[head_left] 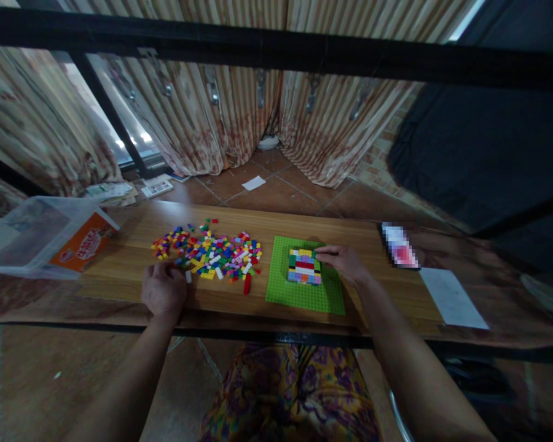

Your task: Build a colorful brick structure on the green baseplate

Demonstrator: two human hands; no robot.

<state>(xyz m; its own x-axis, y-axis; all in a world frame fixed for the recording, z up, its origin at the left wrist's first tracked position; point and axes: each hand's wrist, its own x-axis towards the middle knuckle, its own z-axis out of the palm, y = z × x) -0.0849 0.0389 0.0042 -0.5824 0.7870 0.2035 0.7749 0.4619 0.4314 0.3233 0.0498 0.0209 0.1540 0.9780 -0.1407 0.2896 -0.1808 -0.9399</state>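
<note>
A low block build in bands of pink, white, red, yellow and blue sits on a green studded baseplate. My right hand reaches in from the right, its fingertips pinched together at the build's back right corner, by a green brick. Anything between those fingertips is too small to make out. To the left lies a heap of loose toy bricks in many colours. At the heap's near left edge my left hand rests on the table with fingers curled; what they hold, if anything, is hidden.
A clear plastic bin with an orange label stands at the wooden table's left end. A phone-like object, pixelated, and a white sheet of paper lie to the right. A dark metal bar crosses above the far side.
</note>
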